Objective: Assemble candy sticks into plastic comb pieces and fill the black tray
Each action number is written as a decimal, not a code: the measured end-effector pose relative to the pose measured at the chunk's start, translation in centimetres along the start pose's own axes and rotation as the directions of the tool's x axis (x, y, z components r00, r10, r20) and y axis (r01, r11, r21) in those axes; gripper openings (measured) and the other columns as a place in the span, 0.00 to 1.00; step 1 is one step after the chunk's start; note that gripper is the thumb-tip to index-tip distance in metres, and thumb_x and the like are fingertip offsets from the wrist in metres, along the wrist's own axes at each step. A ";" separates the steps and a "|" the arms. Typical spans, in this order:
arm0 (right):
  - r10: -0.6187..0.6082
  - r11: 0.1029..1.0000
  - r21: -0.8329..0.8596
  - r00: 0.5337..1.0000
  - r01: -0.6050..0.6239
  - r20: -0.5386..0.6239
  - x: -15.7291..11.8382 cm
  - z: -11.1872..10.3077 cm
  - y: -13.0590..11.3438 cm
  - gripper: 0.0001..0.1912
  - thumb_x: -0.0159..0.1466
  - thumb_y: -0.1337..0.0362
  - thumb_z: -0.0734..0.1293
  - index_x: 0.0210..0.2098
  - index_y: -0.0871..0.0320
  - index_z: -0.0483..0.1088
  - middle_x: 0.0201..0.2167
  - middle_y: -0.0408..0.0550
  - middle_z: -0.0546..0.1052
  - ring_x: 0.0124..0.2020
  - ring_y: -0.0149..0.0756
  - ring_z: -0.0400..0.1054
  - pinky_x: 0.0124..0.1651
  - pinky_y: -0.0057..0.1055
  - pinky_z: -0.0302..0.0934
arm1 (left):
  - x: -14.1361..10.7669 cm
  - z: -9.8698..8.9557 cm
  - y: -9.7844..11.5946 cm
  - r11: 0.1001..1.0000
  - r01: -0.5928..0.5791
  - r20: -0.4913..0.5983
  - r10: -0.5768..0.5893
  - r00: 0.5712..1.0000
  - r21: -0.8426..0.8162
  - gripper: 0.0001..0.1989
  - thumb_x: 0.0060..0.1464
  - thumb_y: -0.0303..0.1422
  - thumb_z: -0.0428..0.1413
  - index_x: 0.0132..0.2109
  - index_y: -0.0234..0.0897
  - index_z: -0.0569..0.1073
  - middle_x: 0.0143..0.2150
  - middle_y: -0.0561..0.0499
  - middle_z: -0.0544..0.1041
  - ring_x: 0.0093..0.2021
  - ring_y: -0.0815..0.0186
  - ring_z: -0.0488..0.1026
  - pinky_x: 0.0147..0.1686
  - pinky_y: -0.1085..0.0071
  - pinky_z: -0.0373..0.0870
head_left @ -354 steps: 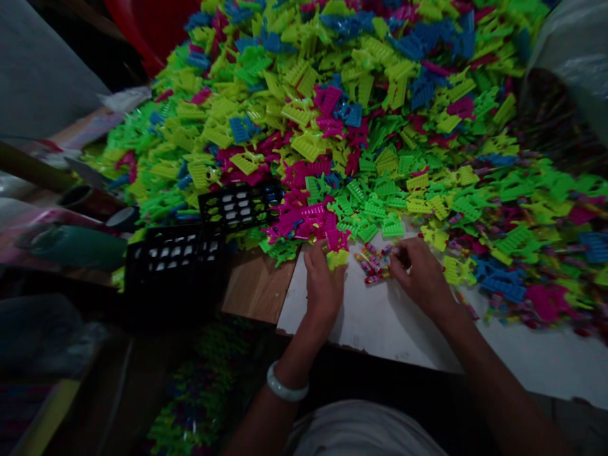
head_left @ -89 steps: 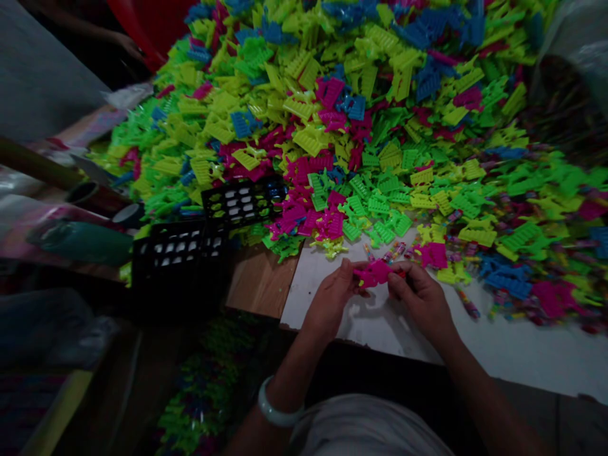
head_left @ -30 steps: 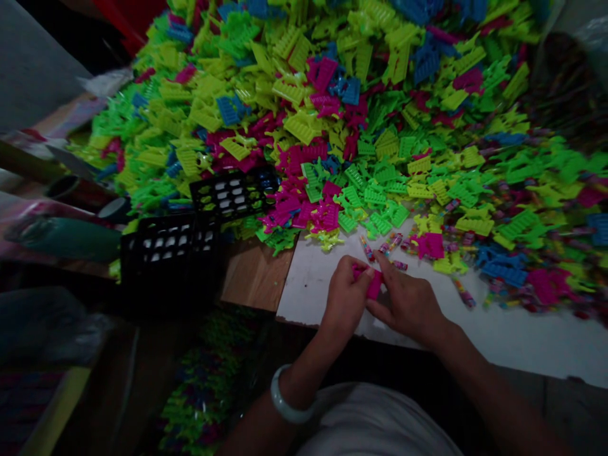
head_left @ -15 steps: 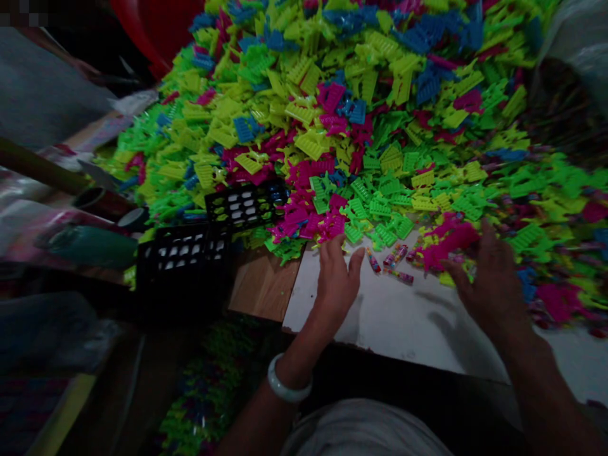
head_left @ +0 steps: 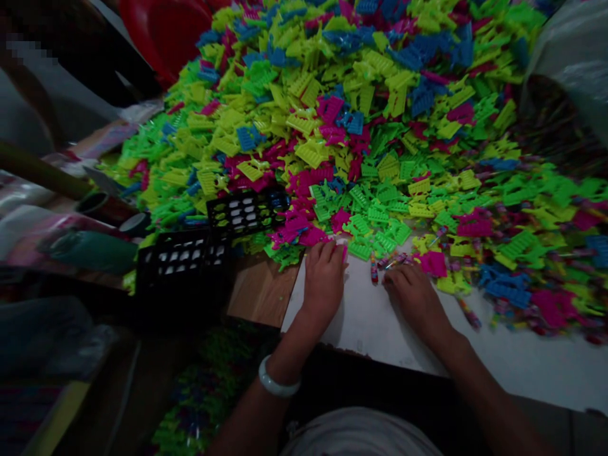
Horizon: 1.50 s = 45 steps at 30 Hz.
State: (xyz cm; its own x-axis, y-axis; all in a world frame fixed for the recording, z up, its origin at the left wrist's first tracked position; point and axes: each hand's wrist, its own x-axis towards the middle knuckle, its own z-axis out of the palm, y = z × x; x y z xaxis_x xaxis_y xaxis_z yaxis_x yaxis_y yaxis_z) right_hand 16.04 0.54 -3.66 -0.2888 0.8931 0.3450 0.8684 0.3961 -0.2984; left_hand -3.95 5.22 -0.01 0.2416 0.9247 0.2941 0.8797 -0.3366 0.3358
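Note:
My left hand point(head_left: 325, 282), with a pale bangle point(head_left: 278, 380) on its wrist, is closed at the front of the heap. A bit of a pink plastic piece point(head_left: 344, 253) shows at its fingertips. My right hand point(head_left: 418, 301) reaches down to the white board point(head_left: 365, 323), fingers curled beside several small colourful wrapped tubes point(head_left: 374, 270); what lies under its fingertips is hidden. Behind both hands rises a big heap of green, yellow, pink and blue plastic pieces point(head_left: 380, 206), many with slatted panels. A flat pink piece point(head_left: 432, 263) rests just beyond the right hand.
Black perforated baskets point(head_left: 178, 253) stand to the left, near a teal roll point(head_left: 92, 249) and a brown tube point(head_left: 102, 206). More pieces and wrapped tubes point(head_left: 469, 313) spread rightward. A red basin point(head_left: 166, 31) is at the back; another person's arm point(head_left: 35, 95) shows far left.
My right hand has moved left and down from the pink pieces to the small wrapped tubes, its fingers closing. The pink pieces there now lie apart. My left hand's fingers have drawn together.

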 end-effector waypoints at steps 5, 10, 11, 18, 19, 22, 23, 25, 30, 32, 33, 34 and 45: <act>0.093 0.986 0.143 0.995 -0.087 -0.035 0.2 -1.7 0.4 0.12 0.67 0.66 0.58 0.49 0.59 0.65 0.41 0.55 0.72 0.43 0.47 0.65 0.47 0.47 0.63 | -0.6 -0.8 -1.0 0.982 0.007 -0.174 -0.040 0.984 -0.187 0.11 0.60 0.31 0.51 0.47 0.39 0.75 0.50 0.47 0.76 0.53 0.58 0.65 0.56 0.58 0.60; 0.121 0.945 0.312 0.991 -0.095 -0.064 -0.8 -2.0 0.0 0.15 0.68 0.68 0.55 0.52 0.55 0.64 0.47 0.53 0.71 0.48 0.43 0.65 0.51 0.44 0.63 | -0.3 -2.1 -0.9 0.854 0.108 -0.230 -0.255 0.939 -0.508 0.11 0.59 0.38 0.52 0.41 0.40 0.77 0.41 0.50 0.78 0.44 0.63 0.70 0.48 0.66 0.63; 0.105 0.948 0.306 0.993 -0.085 -0.048 -1.2 -1.9 0.1 0.16 0.68 0.69 0.55 0.52 0.54 0.65 0.47 0.52 0.71 0.49 0.43 0.65 0.52 0.44 0.62 | -0.4 -2.4 -0.8 0.791 0.159 -0.179 -0.321 0.930 -0.591 0.11 0.59 0.39 0.52 0.40 0.40 0.76 0.39 0.51 0.77 0.41 0.64 0.70 0.45 0.69 0.64; -0.044 0.999 -0.018 0.997 0.046 0.063 -4.1 -3.0 1.2 0.23 0.64 0.76 0.54 0.54 0.56 0.66 0.56 0.55 0.66 0.57 0.48 0.57 0.55 0.49 0.55 | -1.5 -2.8 -0.6 0.319 0.399 0.190 -0.527 0.829 -0.860 0.18 0.55 0.44 0.54 0.25 0.35 0.68 0.21 0.58 0.62 0.23 0.73 0.57 0.24 0.77 0.53; -0.087 0.996 -0.026 0.991 0.090 0.099 -4.3 -3.1 1.1 0.21 0.65 0.75 0.55 0.53 0.55 0.67 0.55 0.54 0.67 0.57 0.48 0.57 0.54 0.48 0.55 | -1.6 -2.6 -0.5 0.291 0.413 0.219 -0.523 0.824 -0.863 0.18 0.54 0.44 0.55 0.25 0.35 0.67 0.21 0.58 0.62 0.23 0.74 0.56 0.24 0.77 0.53; -0.117 0.993 0.033 0.985 0.113 0.128 -4.2 -3.2 0.6 0.13 0.67 0.71 0.57 0.46 0.56 0.69 0.45 0.52 0.74 0.49 0.45 0.63 0.51 0.44 0.56 | -1.8 -1.7 0.3 0.247 0.473 0.319 -0.476 0.820 -0.846 0.18 0.54 0.45 0.54 0.26 0.35 0.68 0.21 0.58 0.63 0.23 0.73 0.57 0.23 0.76 0.54; -0.079 0.994 0.084 0.991 0.071 0.108 -4.0 -3.2 0.3 0.10 0.68 0.69 0.57 0.44 0.57 0.68 0.42 0.52 0.74 0.46 0.44 0.65 0.49 0.43 0.57 | -1.9 -1.5 0.7 0.245 0.487 0.348 -0.446 0.824 -0.838 0.18 0.54 0.45 0.54 0.26 0.35 0.68 0.21 0.58 0.63 0.23 0.73 0.57 0.24 0.76 0.54; 0.069 0.968 0.237 0.996 -0.081 0.060 -3.4 -3.1 -0.5 0.08 0.69 0.66 0.57 0.43 0.58 0.65 0.38 0.51 0.73 0.39 0.40 0.66 0.44 0.38 0.60 | -2.2 -1.0 1.6 0.263 0.502 0.393 -0.373 0.841 -0.824 0.18 0.55 0.45 0.53 0.26 0.35 0.68 0.22 0.57 0.64 0.25 0.73 0.58 0.25 0.76 0.55; 0.319 0.714 0.575 0.916 -0.401 0.243 -1.5 -3.4 -2.9 0.12 0.68 0.56 0.60 0.46 0.55 0.64 0.33 0.44 0.71 0.29 0.33 0.64 0.31 0.28 0.59 | -3.0 -0.6 3.4 0.292 0.550 0.500 -0.233 0.834 -0.782 0.18 0.55 0.45 0.53 0.27 0.34 0.70 0.23 0.57 0.65 0.26 0.72 0.60 0.27 0.75 0.57; 0.340 0.605 0.647 0.885 -0.465 0.318 -1.1 -3.3 -3.5 0.12 0.66 0.53 0.62 0.39 0.55 0.66 0.26 0.41 0.69 0.26 0.32 0.62 0.28 0.27 0.56 | -3.2 -0.7 3.8 0.246 0.563 0.514 -0.239 0.824 -0.789 0.19 0.56 0.46 0.52 0.29 0.34 0.71 0.24 0.56 0.67 0.27 0.71 0.62 0.29 0.75 0.59; 0.384 0.538 0.678 0.862 -0.501 0.331 -1.0 -3.1 -3.7 0.13 0.66 0.52 0.62 0.37 0.56 0.66 0.23 0.39 0.67 0.24 0.31 0.60 0.27 0.26 0.55 | -3.2 -0.7 3.9 0.205 0.559 0.509 -0.252 0.823 -0.803 0.19 0.56 0.46 0.52 0.31 0.34 0.73 0.26 0.55 0.69 0.28 0.71 0.63 0.30 0.75 0.60; 0.443 0.463 0.709 0.832 -0.532 0.335 -1.1 -2.9 -3.9 0.14 0.66 0.51 0.62 0.35 0.56 0.65 0.21 0.38 0.66 0.23 0.30 0.59 0.25 0.25 0.53 | -3.3 -0.7 4.1 0.155 0.551 0.504 -0.263 0.823 -0.820 0.18 0.56 0.46 0.52 0.34 0.33 0.74 0.28 0.54 0.71 0.31 0.70 0.65 0.33 0.75 0.61; 0.399 0.508 0.708 0.862 -0.491 0.311 -2.1 -3.3 -4.2 0.16 0.68 0.51 0.57 0.48 0.55 0.61 0.28 0.41 0.67 0.26 0.32 0.63 0.28 0.27 0.58 | -4.0 -0.8 4.5 0.238 0.492 0.425 -0.280 0.860 -0.838 0.09 0.54 0.37 0.56 0.36 0.35 0.76 0.31 0.53 0.74 0.34 0.70 0.68 0.37 0.75 0.64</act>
State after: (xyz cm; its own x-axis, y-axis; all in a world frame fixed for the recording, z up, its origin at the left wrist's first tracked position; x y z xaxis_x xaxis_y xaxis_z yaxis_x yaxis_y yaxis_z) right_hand 14.30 -3.71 -0.23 -0.0276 0.9947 -0.0987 0.2977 -0.0861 -0.9508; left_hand -1.33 -0.12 1.08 0.1353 0.9657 -0.2217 -0.0146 0.2257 0.9741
